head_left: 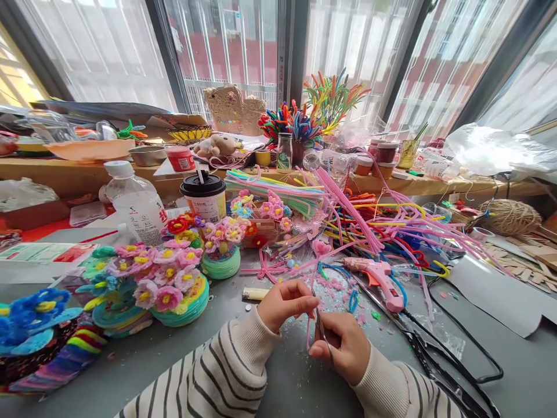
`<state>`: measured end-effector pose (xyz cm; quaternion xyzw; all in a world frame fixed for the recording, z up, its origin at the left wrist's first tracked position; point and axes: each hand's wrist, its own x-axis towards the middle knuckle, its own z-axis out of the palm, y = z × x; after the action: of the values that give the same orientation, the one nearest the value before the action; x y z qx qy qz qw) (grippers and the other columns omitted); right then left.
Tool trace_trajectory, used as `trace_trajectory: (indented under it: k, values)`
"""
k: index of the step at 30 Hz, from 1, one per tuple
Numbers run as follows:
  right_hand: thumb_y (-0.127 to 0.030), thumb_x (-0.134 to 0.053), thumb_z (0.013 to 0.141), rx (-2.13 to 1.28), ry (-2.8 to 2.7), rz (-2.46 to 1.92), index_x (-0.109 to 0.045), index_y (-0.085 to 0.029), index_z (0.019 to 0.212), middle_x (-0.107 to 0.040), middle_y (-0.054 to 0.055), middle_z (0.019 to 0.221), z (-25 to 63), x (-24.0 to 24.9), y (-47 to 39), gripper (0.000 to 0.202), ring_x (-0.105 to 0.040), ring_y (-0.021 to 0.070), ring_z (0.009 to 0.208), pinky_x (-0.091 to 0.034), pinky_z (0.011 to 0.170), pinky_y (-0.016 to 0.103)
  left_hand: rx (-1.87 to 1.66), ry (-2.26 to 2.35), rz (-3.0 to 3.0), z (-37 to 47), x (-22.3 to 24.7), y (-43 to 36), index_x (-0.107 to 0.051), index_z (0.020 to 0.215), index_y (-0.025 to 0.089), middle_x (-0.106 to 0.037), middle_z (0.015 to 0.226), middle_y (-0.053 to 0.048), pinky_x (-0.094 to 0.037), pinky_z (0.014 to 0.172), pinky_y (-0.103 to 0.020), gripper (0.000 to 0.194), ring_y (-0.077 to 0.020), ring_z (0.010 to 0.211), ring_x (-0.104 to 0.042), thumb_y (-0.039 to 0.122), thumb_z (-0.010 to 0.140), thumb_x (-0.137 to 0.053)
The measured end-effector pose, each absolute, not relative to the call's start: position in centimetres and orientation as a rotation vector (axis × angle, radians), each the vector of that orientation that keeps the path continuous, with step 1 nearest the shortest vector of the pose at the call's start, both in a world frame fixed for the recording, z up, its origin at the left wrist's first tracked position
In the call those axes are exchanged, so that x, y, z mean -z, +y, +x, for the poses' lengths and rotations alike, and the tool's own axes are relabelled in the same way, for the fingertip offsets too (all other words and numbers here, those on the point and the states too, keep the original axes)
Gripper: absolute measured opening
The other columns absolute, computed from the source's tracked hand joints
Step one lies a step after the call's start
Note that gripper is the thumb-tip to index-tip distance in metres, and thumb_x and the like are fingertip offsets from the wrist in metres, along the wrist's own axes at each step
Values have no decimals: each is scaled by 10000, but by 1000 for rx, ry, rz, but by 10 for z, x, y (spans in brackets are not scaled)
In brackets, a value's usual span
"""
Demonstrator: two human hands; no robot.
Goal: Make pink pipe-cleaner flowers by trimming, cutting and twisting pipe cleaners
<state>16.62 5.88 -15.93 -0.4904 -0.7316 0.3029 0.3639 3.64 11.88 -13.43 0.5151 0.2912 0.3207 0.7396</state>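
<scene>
One camera does all the looking. It sits on the person's head, faces forward and tips down. The two hands (285, 305) are close to it, low and near the middle, and the striped sleeves (217, 371) come up from the bottom edge. The view is very wide. It looks down on the grey counter (300, 389), then out to the wooden shelf (65, 174) behind. Farthest off, at the top, are the windows (348, 46), with dark frames (291, 58) that spread apart going up.
</scene>
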Motion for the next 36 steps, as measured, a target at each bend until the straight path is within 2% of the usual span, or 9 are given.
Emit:
trace_trajectory:
  k: [5, 13, 21, 28, 36]
  values:
    - [-625, -379, 614, -723, -1870, -1272, -289, -176, 421, -212, -69, 401, 165, 159, 59, 498, -192, 59, 385, -153, 350, 196, -726, 644, 1141, 37, 135, 119, -437, 487, 136, -479, 370, 54, -188, 380, -190, 290, -27, 338, -327, 328, 485, -655]
    - [-551, -438, 636, -631, -1834, -1291, -258, -181, 410, -269, -64, 382, 166, 163, 61, 469, -230, 58, 373, -181, 353, 200, -704, 652, 1160, 36, 135, 119, -440, 482, 133, -468, 382, 55, -199, 391, -190, 286, -26, 347, -315, 330, 499, -648]
    - [-507, -451, 651, -549, -1772, -1327, -246, -182, 414, -245, -67, 394, 169, 164, 65, 452, -215, 58, 376, -190, 359, 195, -688, 575, 1211, 35, 136, 118, -554, 566, 122, -525, 482, 12, -270, 440, -201, 236, -51, 412, -382, 354, 608, -560]
    - [-573, -361, 658, -742, -1790, -1295, -289, -177, 436, -220, -60, 416, 166, 157, 60, 460, -204, 64, 388, -165, 367, 206, -711, 568, 1239, 35, 136, 118, -515, 521, 123, -502, 441, 28, -246, 409, -190, 197, -35, 383, -357, 290, 601, -583]
    - [-642, -287, 645, -870, -1837, -1212, -378, -160, 476, -287, -41, 433, 165, 156, 59, 519, -253, 74, 402, -190, 387, 211, -713, 559, 1227, 36, 136, 118, -490, 518, 125, -501, 443, 36, -243, 399, -182, 197, -32, 385, -367, 276, 598, -588]
